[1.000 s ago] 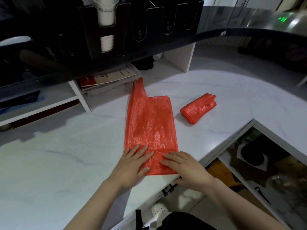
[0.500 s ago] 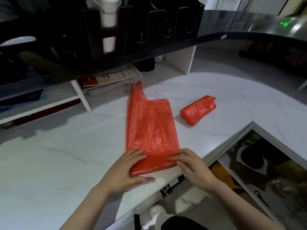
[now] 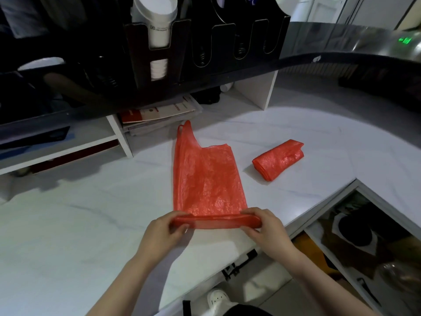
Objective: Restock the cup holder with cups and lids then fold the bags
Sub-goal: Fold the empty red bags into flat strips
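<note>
- Rolling the near edge: the left hand (image 3: 164,231) and right hand (image 3: 266,229) each pinch 1 end of the red bag (image 3: 205,179), fingers curled over the top and thumbs on the near side. The first turn sits as 1 even tube between them.
- The rest of the bag lies flat on the counter (image 3: 79,224) and runs straight away from both hands, handle loop at the far end. Likely reason: the roll tracks true and air escapes toward the open end.
- The hands grip the 2 outer ends, not the middle. My read: this stops the thin film from bunching or skewing.
- The finished roll (image 3: 278,159) sits beyond and outboard of the right hand, well apart from the flat bag and out of the rolling path.
- The cup holder (image 3: 205,42) is up on the ledge, far beyond both hands. 1 slot holds white cups (image 3: 159,30), and the other slots look bare, with springs showing. Lids: cannot tell.
- Progress guess: 1 bag done, 1 barely started.
- Risk: the film is slippery, so the roll could go cone-shaped if 1 hand leads.
</note>
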